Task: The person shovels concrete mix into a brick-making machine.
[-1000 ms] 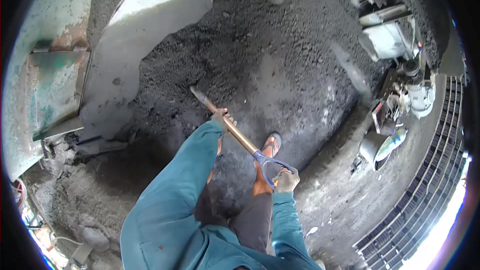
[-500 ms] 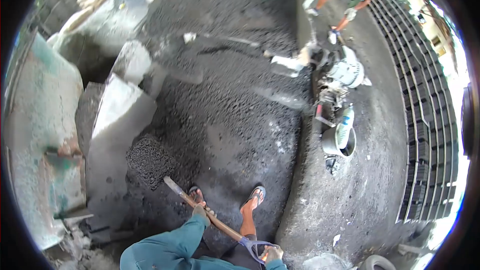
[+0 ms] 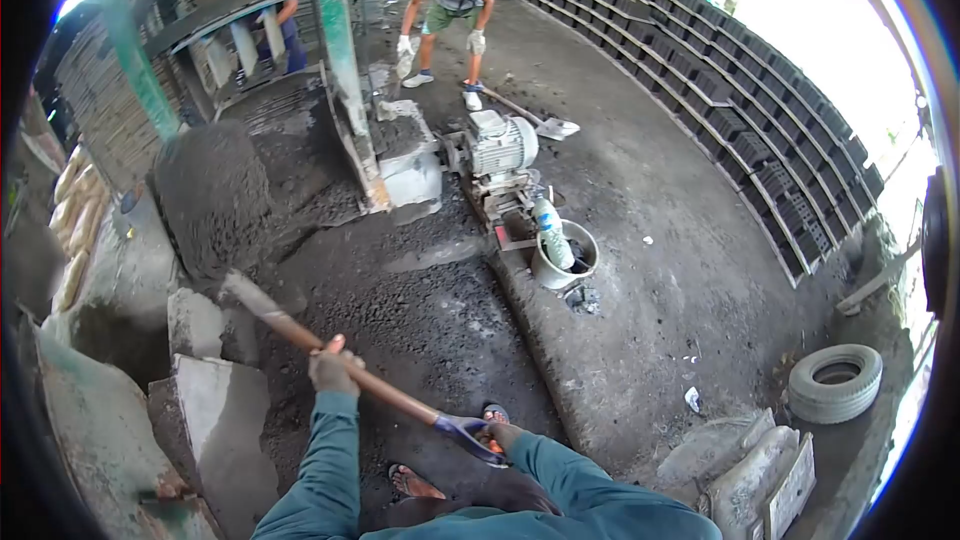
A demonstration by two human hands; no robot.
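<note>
A long-handled shovel (image 3: pixel 385 392) slants across the front, its head end pointing to the far left. My left hand (image 3: pixel 335 368) is closed around the middle of the wooden shaft. At the near end, my right hand (image 3: pixel 499 434) grips the bluish D-shaped handle. A mass of dark, gritty mix (image 3: pixel 212 202) shows at the head end, covering the blade and blurred. Below the shaft lies dark, rough ground (image 3: pixel 400 305) strewn with the same mix.
A motor (image 3: pixel 500 143) stands on the raised floor, beside a bucket (image 3: pixel 583 278) holding a plastic bottle (image 3: pixel 552 232). Farther back, a person (image 3: pixel 455 0) in gloves bends near another shovel (image 3: pixel 556 128). Racks of dark blocks (image 3: pixel 720 100) line the right. A tire (image 3: pixel 836 383) lies at right.
The shovel with its load has swung up and forward, away from my feet. My left hand has risen with the shaft. My view has tilted up, showing the green-posted machine.
</note>
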